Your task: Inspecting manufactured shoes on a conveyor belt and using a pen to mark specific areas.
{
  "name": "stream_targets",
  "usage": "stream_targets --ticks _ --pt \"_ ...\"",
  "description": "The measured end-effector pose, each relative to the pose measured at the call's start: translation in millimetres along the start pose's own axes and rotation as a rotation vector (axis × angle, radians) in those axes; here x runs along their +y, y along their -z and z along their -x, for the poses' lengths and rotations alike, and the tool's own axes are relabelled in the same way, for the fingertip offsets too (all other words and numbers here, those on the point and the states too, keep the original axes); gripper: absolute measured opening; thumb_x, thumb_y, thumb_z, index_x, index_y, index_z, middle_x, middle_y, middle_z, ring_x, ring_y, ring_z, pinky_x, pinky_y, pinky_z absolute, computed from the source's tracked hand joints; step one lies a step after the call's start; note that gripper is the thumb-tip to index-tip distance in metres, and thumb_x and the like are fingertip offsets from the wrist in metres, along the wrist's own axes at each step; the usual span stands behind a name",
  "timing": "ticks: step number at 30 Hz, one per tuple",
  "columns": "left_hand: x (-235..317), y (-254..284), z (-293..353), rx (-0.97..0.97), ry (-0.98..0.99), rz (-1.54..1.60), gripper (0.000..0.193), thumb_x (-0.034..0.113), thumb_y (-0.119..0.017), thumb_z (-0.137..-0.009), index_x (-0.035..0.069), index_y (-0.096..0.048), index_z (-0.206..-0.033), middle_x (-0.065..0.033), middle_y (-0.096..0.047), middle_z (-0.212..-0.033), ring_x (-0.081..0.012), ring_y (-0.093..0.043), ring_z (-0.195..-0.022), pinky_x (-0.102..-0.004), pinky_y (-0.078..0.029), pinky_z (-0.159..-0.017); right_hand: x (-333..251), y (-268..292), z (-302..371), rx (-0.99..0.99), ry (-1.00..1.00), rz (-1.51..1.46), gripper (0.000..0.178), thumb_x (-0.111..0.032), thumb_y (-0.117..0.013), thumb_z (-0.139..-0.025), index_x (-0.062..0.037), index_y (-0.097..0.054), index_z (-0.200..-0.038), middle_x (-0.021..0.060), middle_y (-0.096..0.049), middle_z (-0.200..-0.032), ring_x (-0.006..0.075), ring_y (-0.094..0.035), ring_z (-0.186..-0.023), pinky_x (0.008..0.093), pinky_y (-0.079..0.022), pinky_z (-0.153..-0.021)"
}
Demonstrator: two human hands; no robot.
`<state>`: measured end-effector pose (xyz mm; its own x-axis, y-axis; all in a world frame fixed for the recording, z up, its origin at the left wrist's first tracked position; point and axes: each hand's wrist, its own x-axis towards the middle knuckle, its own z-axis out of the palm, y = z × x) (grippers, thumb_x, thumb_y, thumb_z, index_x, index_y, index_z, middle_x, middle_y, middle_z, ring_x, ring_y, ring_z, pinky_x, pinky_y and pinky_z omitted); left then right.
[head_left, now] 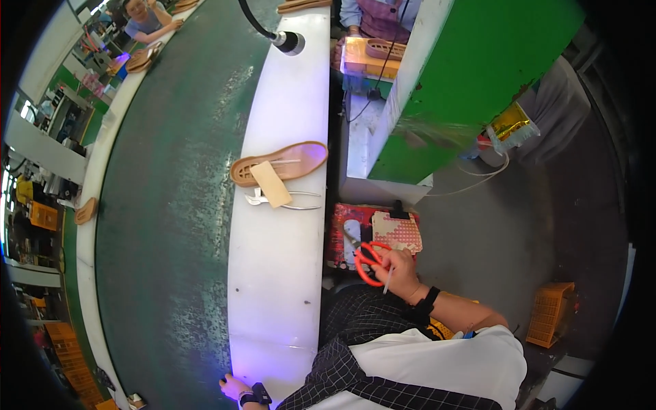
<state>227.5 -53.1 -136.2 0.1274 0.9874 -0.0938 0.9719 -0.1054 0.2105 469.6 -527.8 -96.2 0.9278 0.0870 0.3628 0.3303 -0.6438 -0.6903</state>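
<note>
My right hand (399, 272) is closed around the red handles of a pair of scissors (369, 254), above a red box beside the bench. A thin whitish stick (389, 280) pokes out below the same hand. Far down at the lower edge, my left hand (236, 387) rests on the rim of the white bench, fingers apart with nothing visible in them. Farther up the bench lies a tan shoe sole (307, 158). A small beige block (271, 184) lies across that sole and a pair of metal pliers (301, 200).
A green conveyor belt (164, 205) runs left of the white bench (277, 273). The red box (338, 253) holds a pink-dotted pad (398, 232). A green pillar (451, 102) stands ahead right, an orange crate (551, 314) at right. A lamp (290, 44) overhangs the bench; co-workers sit farther off.
</note>
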Motion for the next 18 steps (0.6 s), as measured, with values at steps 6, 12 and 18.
stream_targets --ticks 6,12,18 --pt "-9 -12 -12 0.007 -0.015 0.061 0.043 0.024 -0.049 -0.079 -0.011 -0.058 -0.102 -0.0314 -0.061 -0.096 -0.0443 -0.059 -0.090 -0.0482 -0.045 -0.080 109 -39 46 0.012 -0.592 0.183 0.021 -0.016 -0.072 -0.071 -0.0037 -0.056 -0.075 0.0110 -0.061 -0.065 0.0257 -0.061 -0.058 0.0383 -0.047 -0.056" --pt "-9 -1 -2 0.119 -0.103 -0.008 0.032 0.023 -0.053 -0.082 -0.007 -0.064 -0.088 -0.0272 -0.064 -0.089 -0.0415 -0.061 -0.087 -0.0466 -0.047 -0.078 159 -106 31 -0.140 -0.651 0.371 0.016 -0.019 -0.063 -0.075 -0.0043 -0.062 -0.079 0.0170 -0.064 -0.075 0.0346 -0.063 -0.074 0.0402 -0.050 -0.066" --pt "1 5 11 0.146 -0.011 -0.038 0.045 0.034 -0.056 -0.078 -0.005 -0.062 -0.098 -0.0241 -0.062 -0.097 -0.0404 -0.057 -0.094 -0.0451 -0.046 -0.083 206 -152 55 -0.008 -0.583 0.675 0.015 -0.014 -0.065 -0.073 -0.0010 -0.061 -0.079 0.0212 -0.063 -0.072 0.0400 -0.062 -0.073 0.0479 -0.046 -0.075"
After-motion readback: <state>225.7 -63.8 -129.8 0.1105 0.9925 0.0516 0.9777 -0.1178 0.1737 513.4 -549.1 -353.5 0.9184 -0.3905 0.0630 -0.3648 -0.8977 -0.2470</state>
